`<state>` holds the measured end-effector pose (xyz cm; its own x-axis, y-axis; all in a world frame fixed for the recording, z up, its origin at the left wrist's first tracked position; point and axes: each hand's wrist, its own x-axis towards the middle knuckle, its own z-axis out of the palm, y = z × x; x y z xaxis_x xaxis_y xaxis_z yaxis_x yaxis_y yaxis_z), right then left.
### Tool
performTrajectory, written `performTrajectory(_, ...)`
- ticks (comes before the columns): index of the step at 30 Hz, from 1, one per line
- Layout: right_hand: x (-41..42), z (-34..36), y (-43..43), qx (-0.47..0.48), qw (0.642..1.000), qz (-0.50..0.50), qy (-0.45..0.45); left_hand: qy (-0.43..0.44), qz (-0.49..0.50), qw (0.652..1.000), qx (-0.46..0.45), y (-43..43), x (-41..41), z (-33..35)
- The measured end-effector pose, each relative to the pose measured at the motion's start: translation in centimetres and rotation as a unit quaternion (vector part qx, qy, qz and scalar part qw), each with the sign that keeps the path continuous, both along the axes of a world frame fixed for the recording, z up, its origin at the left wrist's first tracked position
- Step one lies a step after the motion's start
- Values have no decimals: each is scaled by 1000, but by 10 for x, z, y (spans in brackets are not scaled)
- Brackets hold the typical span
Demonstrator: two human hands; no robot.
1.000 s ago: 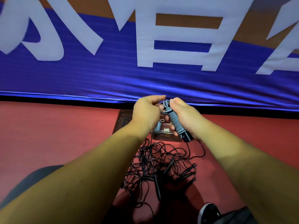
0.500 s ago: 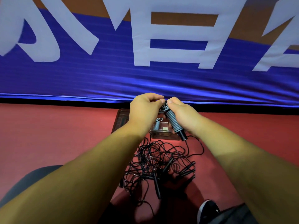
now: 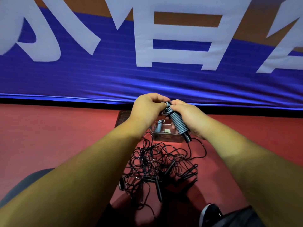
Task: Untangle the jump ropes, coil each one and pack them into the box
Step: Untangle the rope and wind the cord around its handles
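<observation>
grey shape: bottom-left corner, behind left forearm, can't tell what it is
floor: red, carries everything below
banner: blue with big white characters, runs the full width behind the hands
dark flat piece: on the floor just left of the left wrist, partly hidden, could be a lid, can't confirm
left grip: fingers and thumb curled in, pinching the top end of the coiled rope bundle
packed coil: small grey coil already inside the box, left part, small loop sticking out on top
box: clear plastic, on the floor right under the hands, just beyond the tangle
tangle: black jump ropes in a loose heap on the floor between the forearms, several black handles poking out on the right side
coiled rope bundle: held above the box, tilted, grey turns wound tight, black handle ends out at the lower end, black cord trailing from there down toward the tangle
right grip: wrapped round the bundle's body, thumb up at its top end, touching the left fingertips
shoe: black, bottom right, on the floor near the tangle
</observation>
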<state>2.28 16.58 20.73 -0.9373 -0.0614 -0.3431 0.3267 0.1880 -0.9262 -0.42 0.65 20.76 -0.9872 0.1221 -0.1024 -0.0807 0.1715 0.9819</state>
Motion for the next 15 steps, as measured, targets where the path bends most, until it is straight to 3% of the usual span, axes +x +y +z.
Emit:
performTrajectory(4, -1, -2, 0, 2, 1000, 27, 8, 19, -6, 1000, -13, -4, -3, -1)
performTrajectory(9, 0, -10, -3, 121, 990, 72, -8, 116, -20, 988, -96, -6, 1, 8)
performTrajectory(15, -3, -2, -1, 220, 972, 78, 25, 142, -29, 987, -66, 0, 14, 25)
